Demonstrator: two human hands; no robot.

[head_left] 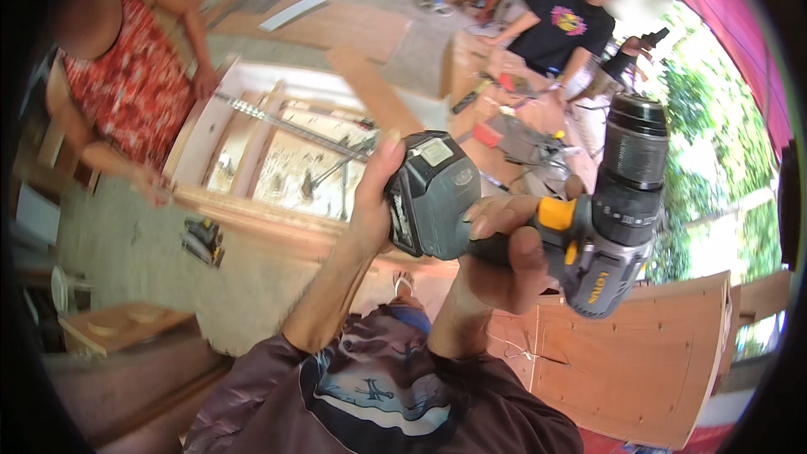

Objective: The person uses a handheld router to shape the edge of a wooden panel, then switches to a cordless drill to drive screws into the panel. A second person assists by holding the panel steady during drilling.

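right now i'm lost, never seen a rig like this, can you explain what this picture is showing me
There is no machine arm here: these are a person's own bare hands. The one picture comes from a wide fisheye camera on their head, looking down, so straight edges bend near the rim.

The right hand grips the handle of a cordless drill, its chuck pointing up. The left hand holds the battery pack at the handle's other end.

Beyond, on the left, is an open wooden frame with a long metal strip reaching across it. A co-worker in a red patterned top stands beside it. Assorted tools lie on the wooden worktable, though many are too blurred to name.
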